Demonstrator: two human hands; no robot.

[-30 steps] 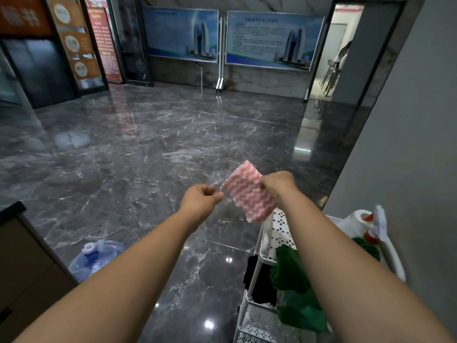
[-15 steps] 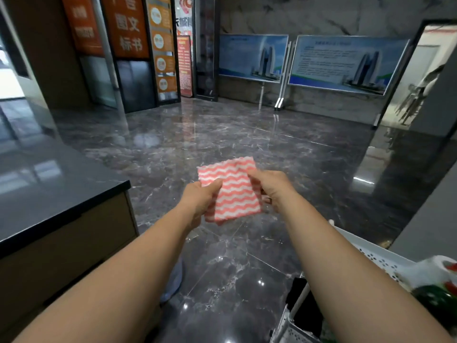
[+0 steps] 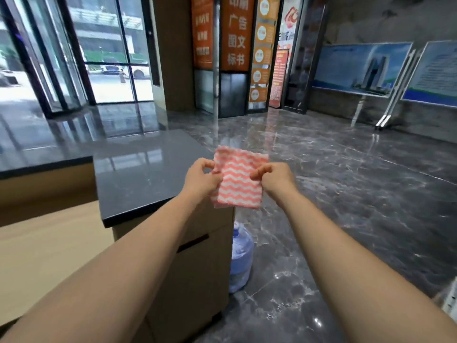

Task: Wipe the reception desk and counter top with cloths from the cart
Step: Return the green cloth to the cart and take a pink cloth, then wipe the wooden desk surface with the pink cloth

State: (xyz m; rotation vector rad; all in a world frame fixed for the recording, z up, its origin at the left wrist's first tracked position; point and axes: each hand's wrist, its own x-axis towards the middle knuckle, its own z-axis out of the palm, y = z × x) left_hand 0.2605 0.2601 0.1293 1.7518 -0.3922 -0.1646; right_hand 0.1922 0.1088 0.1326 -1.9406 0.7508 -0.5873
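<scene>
A pink and white zigzag cloth [image 3: 238, 180] hangs folded in the air, held by both hands at chest height. My left hand [image 3: 200, 180] pinches its left edge and my right hand [image 3: 273, 178] pinches its right edge. The cloth hovers just past the right end of the dark glossy counter top [image 3: 138, 174] of the reception desk. Below the counter, the lower tan desk surface [image 3: 49, 246] runs off to the left. The cart is almost out of view; only a pale sliver shows at the lower right edge.
A blue water jug [image 3: 241, 258] stands on the marble floor [image 3: 346, 194] against the desk's wooden end panel [image 3: 197, 268]. Glass doors [image 3: 74, 58] lie far left, orange signs [image 3: 237, 33] at the back, display boards [image 3: 361, 68] at the far right.
My view has swung left from the cart to the reception desk. Both hands kept the cloth, which now sits flatter and squarer between them, close to the counter's corner.
</scene>
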